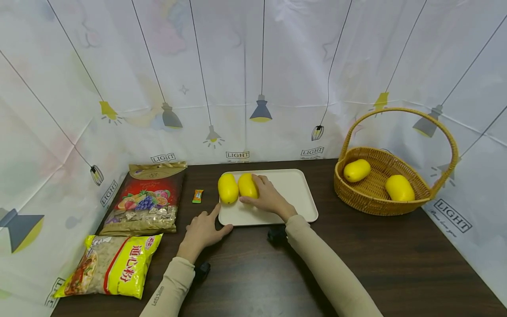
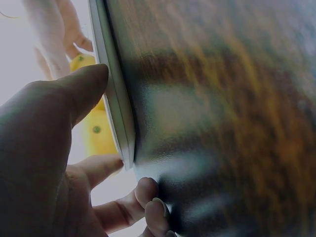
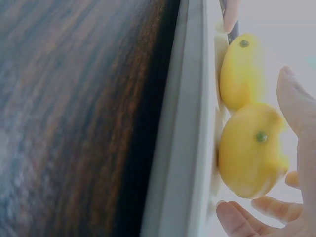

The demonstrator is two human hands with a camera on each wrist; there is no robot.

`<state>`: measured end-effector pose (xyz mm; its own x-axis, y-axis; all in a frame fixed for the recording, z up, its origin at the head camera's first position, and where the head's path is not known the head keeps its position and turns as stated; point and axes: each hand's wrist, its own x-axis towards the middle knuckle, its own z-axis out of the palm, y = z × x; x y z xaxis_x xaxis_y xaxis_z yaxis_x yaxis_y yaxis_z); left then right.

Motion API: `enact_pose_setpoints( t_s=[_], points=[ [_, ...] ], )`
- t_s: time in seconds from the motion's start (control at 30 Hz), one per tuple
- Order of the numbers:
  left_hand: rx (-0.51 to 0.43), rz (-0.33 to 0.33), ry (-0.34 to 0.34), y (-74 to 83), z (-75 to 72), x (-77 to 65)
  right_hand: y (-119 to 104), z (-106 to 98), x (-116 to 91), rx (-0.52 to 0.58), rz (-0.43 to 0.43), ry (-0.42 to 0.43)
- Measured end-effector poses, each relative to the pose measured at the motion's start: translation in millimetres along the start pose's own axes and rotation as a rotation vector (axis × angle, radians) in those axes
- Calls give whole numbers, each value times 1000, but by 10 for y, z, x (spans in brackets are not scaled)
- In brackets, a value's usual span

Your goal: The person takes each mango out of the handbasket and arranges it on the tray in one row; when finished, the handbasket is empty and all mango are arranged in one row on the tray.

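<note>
On the left half of a cream tray lie two smooth yellow oval fruits. My right hand is over the tray at the right-hand fruit. In the right wrist view its thumb and fingers are spread around that fruit, with a gap at the thumb. The left-hand fruit lies close beside it, green stem spot toward the tray's front. At the tray's front left corner, my left hand touches the rim with a straight thumb and forefinger spread apart.
At the right stands a wicker basket with a tall handle, holding two more yellow fruits. A small orange wrapped sweet lies left of the tray. Farther left are a red and gold candy bag and a yellow pasta bag.
</note>
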<state>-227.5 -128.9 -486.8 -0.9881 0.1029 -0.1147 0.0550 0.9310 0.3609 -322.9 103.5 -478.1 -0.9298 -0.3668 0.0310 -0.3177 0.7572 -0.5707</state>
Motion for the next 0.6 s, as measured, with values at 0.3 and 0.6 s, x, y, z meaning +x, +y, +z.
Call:
enact_pose_setpoints(
  t_s=[0.3,0.6],
  points=[
    [-3,-4,-1,9,-3,2,8,-155,-107,-42,-11,29],
    [-5,-2,3,0,11,1,141,-332,-254,-72,1,91]
  ],
)
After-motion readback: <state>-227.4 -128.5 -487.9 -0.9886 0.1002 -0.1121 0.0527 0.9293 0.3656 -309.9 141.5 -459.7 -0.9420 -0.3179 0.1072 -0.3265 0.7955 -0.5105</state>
